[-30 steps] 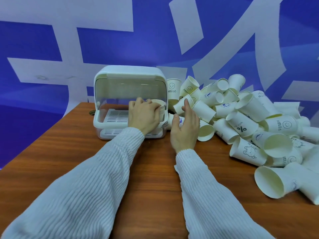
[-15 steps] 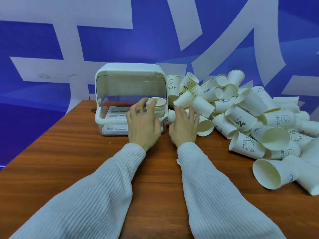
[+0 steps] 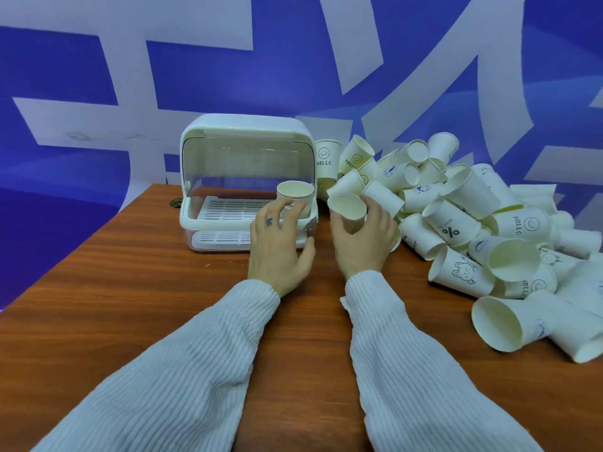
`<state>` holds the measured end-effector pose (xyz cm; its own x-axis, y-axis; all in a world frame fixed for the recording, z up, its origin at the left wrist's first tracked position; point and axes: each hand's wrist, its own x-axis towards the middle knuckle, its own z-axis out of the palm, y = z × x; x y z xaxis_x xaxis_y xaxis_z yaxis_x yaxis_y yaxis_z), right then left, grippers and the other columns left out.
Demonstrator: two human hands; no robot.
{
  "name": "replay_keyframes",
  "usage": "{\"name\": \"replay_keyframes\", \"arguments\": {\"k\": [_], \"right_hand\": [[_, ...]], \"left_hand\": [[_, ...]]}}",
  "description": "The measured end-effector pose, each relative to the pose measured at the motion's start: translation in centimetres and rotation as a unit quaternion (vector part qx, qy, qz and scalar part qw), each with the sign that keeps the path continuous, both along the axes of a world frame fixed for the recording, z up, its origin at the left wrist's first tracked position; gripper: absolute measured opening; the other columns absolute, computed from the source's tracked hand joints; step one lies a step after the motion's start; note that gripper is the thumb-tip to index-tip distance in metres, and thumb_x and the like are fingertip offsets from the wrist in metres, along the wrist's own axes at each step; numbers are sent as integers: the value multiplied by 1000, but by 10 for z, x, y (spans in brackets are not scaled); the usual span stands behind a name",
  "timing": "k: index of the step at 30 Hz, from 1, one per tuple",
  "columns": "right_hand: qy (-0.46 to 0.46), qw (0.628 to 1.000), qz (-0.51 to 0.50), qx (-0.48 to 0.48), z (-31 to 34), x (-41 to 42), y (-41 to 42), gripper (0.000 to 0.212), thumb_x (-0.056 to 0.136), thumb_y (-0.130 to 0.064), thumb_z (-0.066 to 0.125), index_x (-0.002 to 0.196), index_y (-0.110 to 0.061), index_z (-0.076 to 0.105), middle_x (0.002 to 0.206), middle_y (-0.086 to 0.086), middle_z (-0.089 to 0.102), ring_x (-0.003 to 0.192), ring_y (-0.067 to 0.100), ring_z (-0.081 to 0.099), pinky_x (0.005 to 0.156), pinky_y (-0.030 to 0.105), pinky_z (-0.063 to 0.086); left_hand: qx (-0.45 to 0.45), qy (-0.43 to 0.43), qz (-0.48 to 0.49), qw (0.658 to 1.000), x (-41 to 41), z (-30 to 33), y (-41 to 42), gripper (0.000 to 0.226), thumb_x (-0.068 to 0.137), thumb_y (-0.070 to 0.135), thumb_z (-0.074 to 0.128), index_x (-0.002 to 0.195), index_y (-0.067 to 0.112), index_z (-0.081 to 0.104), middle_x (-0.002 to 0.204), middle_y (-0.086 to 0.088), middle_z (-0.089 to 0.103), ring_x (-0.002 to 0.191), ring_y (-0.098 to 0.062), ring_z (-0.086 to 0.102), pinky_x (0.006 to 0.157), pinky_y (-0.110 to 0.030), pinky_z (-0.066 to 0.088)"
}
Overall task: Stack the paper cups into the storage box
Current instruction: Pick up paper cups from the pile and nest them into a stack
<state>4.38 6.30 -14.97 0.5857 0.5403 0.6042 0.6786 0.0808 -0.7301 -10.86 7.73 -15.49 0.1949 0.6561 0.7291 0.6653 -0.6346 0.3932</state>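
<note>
Two white ribbed sleeves (image 3: 182,383) run up from the bottom edge of the frame over a brown wooden table (image 3: 107,288). At lower right a large paper cup (image 3: 502,322) lies on its side, mouth toward the camera, at the near end of a heap.

At mid-frame the left hand (image 3: 277,249) hovers palm down with its fingers spread and loosely bent, gripping nothing; its fingertips lie in front of the box's right front corner, and whether they touch it cannot be told. Just to its right, the right hand (image 3: 363,238) has fingers and thumb curled round one cup (image 3: 347,208), tilted so its open mouth faces up and toward the camera.

Behind the left hand, centre-left of the frame, stands the white storage box (image 3: 228,164), its front open and a slotted tray (image 3: 228,210) inside. A cup stack (image 3: 295,194) stands upright at the right end of that tray, just beyond the left fingertips.

To the right of the box the heap of loose cups (image 3: 456,203) spreads to the right edge, most tipped over, some printed HELLO with a smiley, one with a bear, one with a percent sign. A blue wall (image 3: 195,76) with broad white strokes fills the upper frame.
</note>
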Motion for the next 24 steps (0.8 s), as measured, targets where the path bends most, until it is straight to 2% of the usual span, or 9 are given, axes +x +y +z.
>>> {"name": "replay_keyframes", "arguments": {"k": [2, 3, 6, 9, 11, 12, 15, 19, 24], "right_hand": [[78, 988, 121, 63, 6, -5, -18, 60, 85, -51, 67, 136, -23, 56, 130, -7, 59, 127, 16, 50, 107, 31, 41], [83, 980, 171, 63, 6, -10, -25, 60, 85, -52, 66, 137, -24, 55, 131, -9, 58, 126, 13, 52, 106, 28, 42], [48, 971, 229, 49, 4, -23, -35, 54, 89, -52, 63, 136, -27, 56, 133, -10, 61, 126, 6, 54, 104, 23, 44], [150, 981, 110, 60, 13, -17, -35, 31, 96, -51, 57, 115, -27, 62, 118, -12, 61, 98, -4, 60, 84, 27, 47], [170, 984, -10, -59, 12, 1, -32, 12, 97, -41, 59, 104, -31, 61, 123, -10, 50, 83, 2, 59, 77, 32, 46], [160, 978, -42, -128, 8, 9, -32, 7, 96, -37, 59, 103, -34, 60, 130, -8, 44, 84, 9, 60, 77, 34, 48], [135, 962, -45, -234, -3, 21, -28, 28, 96, -33, 57, 122, -39, 64, 142, -5, 39, 99, 23, 62, 84, 37, 50], [92, 963, -41, -249, -4, 24, -26, 38, 100, -29, 53, 135, -37, 64, 142, -8, 59, 117, 20, 62, 84, 33, 42], [88, 964, -70, -240, -1, 22, -29, 36, 101, -25, 54, 134, -33, 66, 127, -4, 69, 115, 21, 63, 83, 32, 42]], "left_hand": [[-13, -19, -53, 998, 2, 3, -3, 81, 84, 42, 71, 154, 22, 35, 155, -5, 38, 144, -26, 34, 117, -46, 35], [-42, -41, -83, 995, 3, 5, -6, 88, 85, 42, 72, 158, 24, 27, 158, -4, 36, 145, -23, 35, 117, -46, 36], [-148, -106, -117, 976, 7, 10, -16, 98, 88, 36, 73, 160, 40, 7, 147, -7, 53, 127, -26, 56, 101, -47, 50], [-144, -114, -96, 978, 6, 10, -19, 107, 84, 37, 80, 161, 41, 7, 150, -6, 53, 128, -31, 55, 100, -36, 45], [-147, -114, -91, 978, 5, 10, -19, 109, 83, 36, 81, 162, 38, 6, 153, -6, 49, 133, -30, 51, 101, -34, 41], [-152, -112, -93, 978, 5, 10, -19, 109, 83, 37, 81, 162, 38, 5, 154, -6, 49, 133, -31, 51, 102, -36, 41], [-161, -102, -99, 977, 5, 10, -19, 109, 84, 40, 81, 162, 38, 5, 157, -5, 44, 137, -29, 48, 106, -36, 40], [-164, -101, -97, 977, 5, 12, -21, 108, 85, 49, 78, 162, 37, 4, 162, -4, 37, 143, -26, 42, 110, -38, 38], [-166, -123, -84, 975, 1, 12, -22, 103, 86, 51, 75, 161, 35, 7, 160, -5, 41, 140, -27, 45, 109, -41, 41]]}}
